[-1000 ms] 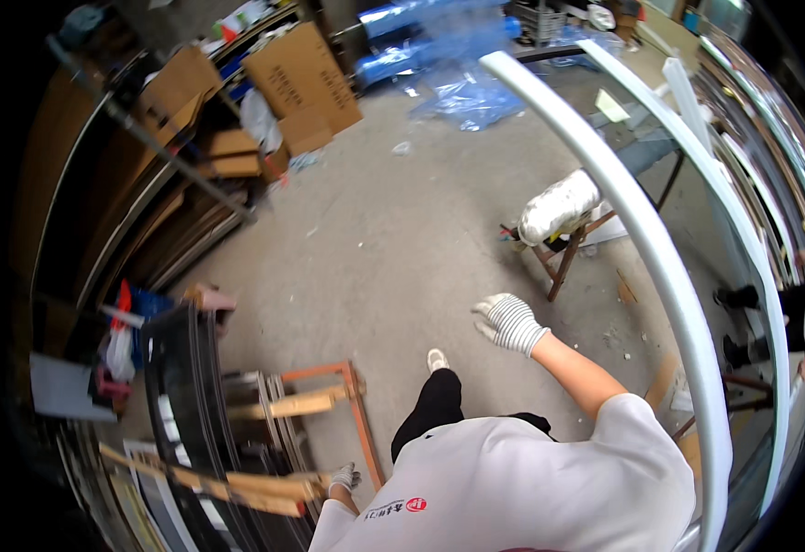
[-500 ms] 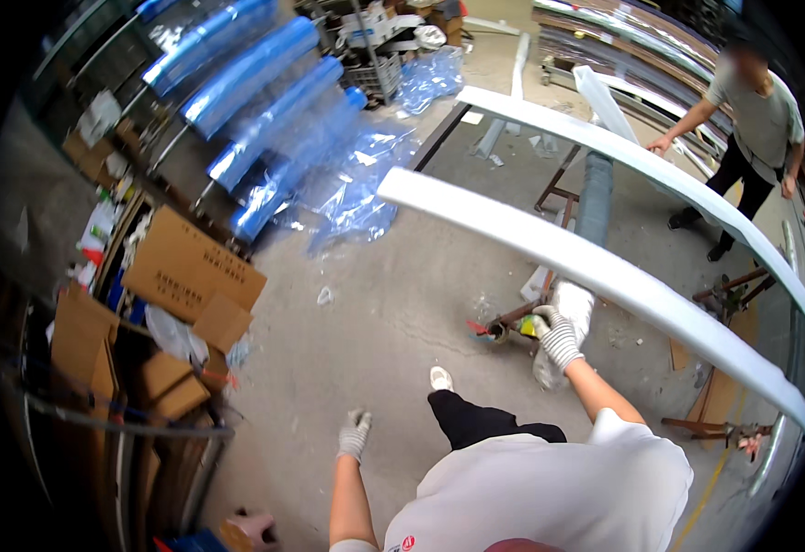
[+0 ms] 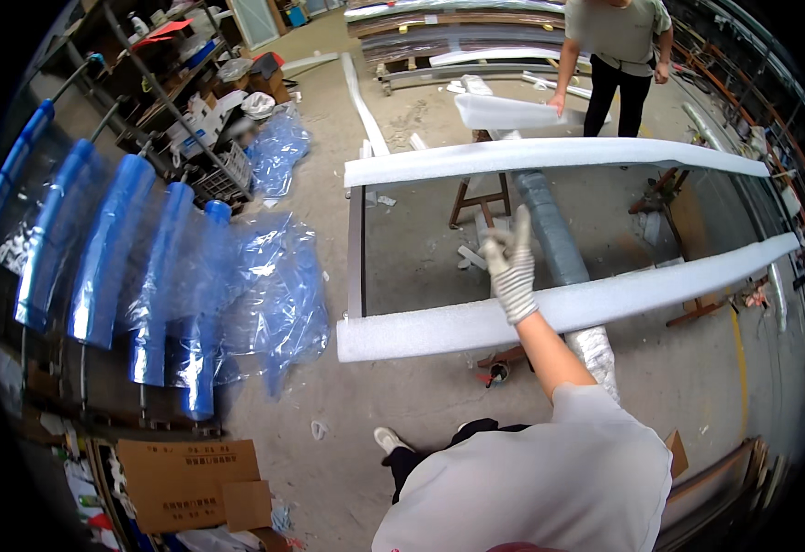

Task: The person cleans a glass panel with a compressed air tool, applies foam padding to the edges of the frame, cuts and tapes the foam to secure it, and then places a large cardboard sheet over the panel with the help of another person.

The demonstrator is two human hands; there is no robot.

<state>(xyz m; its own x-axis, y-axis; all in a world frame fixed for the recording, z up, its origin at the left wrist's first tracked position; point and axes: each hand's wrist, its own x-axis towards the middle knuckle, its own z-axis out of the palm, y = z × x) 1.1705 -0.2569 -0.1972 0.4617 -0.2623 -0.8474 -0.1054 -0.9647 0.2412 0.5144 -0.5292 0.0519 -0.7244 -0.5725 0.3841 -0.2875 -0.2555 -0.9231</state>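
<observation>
My right hand, in a striped white glove, is raised over the near side of a dark-framed panel. One finger stretches forward, the others are partly bent, and nothing shows in the hand. Beneath my wrist runs a white foam strip along the panel's near long edge. A second white foam strip covers the far edge. Crossing under the panel is a grey wrapped beam, whose near end has a whitish plastic wrap. My left hand is out of view.
Beyond the panel a co-worker touches a loose white foam piece. Blue film rolls hang on a rack at left, with loose blue film on the floor. Cardboard lies lower left; wrapped stacked panels stand behind.
My view has swung right. My right hand has moved from beside the wrapped beam end, where a yellow-green thing was at its fingers, to above the panel. My left hand has left view.
</observation>
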